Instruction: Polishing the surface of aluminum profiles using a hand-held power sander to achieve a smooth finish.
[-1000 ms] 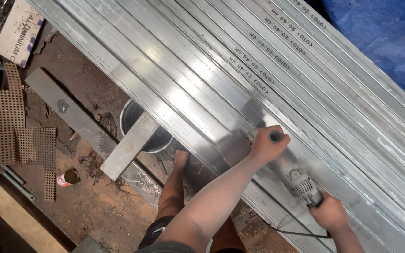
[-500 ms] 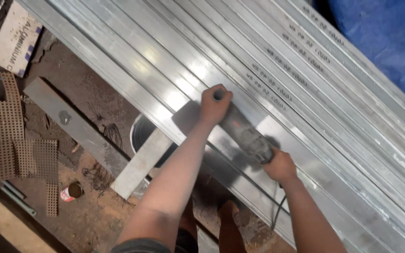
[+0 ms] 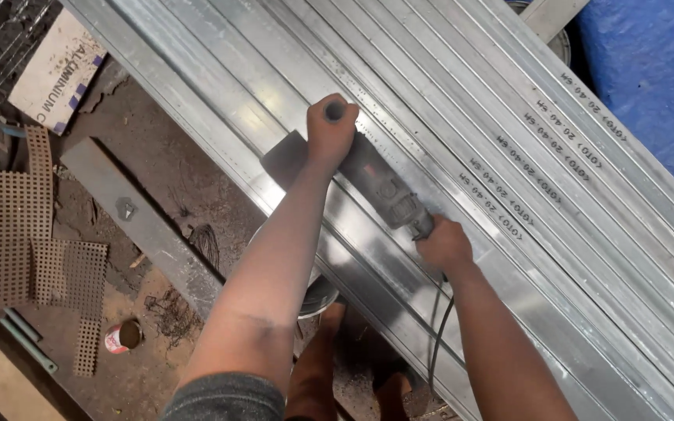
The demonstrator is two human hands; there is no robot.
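Observation:
I look down on a stack of long silvery metal sections (image 3: 509, 117) running from upper left to lower right. An angle grinder (image 3: 380, 187) lies on top of them, its head toward the upper left. My left hand (image 3: 331, 129) is closed around the grinder's side handle. My right hand (image 3: 442, 245) grips the rear of its body, where a black cable (image 3: 434, 339) hangs down. The grinder's disc is hidden under its guard (image 3: 286, 156).
Dirt floor at left holds perforated metal sheets (image 3: 9, 234), a flat steel bar (image 3: 146, 226), a small can (image 3: 122, 337) and a cardboard box (image 3: 56, 70). A metal bucket (image 3: 317, 296) sits under the stack. Blue tarpaulin (image 3: 649, 70) at upper right. My bare feet (image 3: 317, 366) show below.
Both hands and the grinder have slid up and left along the metal sections. The bucket is now mostly hidden behind my left arm.

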